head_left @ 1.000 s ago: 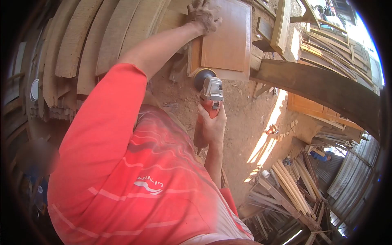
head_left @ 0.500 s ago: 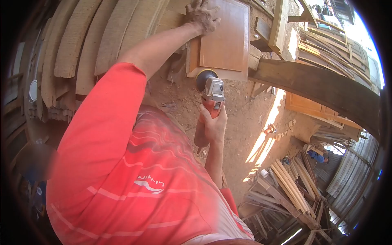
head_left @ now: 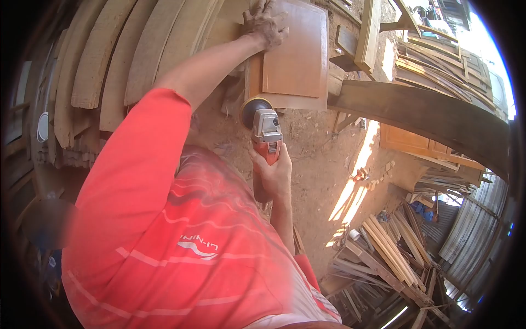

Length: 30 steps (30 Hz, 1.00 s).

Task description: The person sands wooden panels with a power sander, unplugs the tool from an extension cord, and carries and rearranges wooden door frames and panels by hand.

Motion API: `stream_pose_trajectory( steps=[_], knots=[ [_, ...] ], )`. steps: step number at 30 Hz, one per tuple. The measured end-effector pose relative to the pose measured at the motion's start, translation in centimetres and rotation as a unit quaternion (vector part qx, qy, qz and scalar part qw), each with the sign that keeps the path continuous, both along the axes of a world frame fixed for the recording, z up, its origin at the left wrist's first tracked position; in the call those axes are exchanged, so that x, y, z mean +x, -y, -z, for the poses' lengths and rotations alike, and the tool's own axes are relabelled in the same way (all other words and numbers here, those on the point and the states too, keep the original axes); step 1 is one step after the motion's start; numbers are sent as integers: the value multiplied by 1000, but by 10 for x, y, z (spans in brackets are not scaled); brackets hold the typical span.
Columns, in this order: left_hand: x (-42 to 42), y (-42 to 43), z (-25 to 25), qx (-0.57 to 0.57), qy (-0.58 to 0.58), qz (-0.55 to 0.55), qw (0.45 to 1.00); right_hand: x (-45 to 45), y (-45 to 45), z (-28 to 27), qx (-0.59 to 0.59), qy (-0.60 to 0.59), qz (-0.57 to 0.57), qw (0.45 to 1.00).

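My right hand point(head_left: 274, 170) is wrapped round the red and grey body of an angle grinder point(head_left: 267, 130). The grinder carries a round dark disc with a yellowish rim, tilted beside the lower left corner of an orange-brown wooden panel point(head_left: 296, 55). Whether the disc touches the panel's edge I cannot tell. My left hand point(head_left: 266, 27) lies on the panel's left side, fingers apart, with nothing gripped.
Thick rough planks point(head_left: 115, 60) stand in a row on the left. A dark curved beam point(head_left: 416, 109) juts in from the right. Behind it rests another orange panel point(head_left: 408, 141). Piled timber strips point(head_left: 392, 247) lie at lower right on the dirt floor, near corrugated sheeting point(head_left: 476, 219).
The grinder and my right hand have shifted left along the panel's lower edge. My left hand stays on the panel, while the whole view has slid slightly.
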<state>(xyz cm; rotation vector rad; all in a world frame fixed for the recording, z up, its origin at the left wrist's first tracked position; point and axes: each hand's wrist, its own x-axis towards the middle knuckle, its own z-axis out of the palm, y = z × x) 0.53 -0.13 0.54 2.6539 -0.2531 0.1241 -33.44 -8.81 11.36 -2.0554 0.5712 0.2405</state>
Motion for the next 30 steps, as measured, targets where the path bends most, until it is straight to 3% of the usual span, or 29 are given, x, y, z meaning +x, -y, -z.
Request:
stream_pose_trajectory(
  steps=[9, 16, 26, 30],
  knots=[
    [-1, 0, 2, 4, 0, -10, 1000, 9, 56, 7, 75, 64, 101, 990],
    [2, 2, 5, 11, 15, -15, 1000, 10, 23, -3, 9, 2, -6, 1000],
    [-3, -1, 6, 4, 20, -9, 1000, 21, 81, -4, 43, 25, 90, 995],
    [1, 0, 5, 10, 27, -9, 1000, 15, 68, 5, 49, 32, 62, 996]
  ],
)
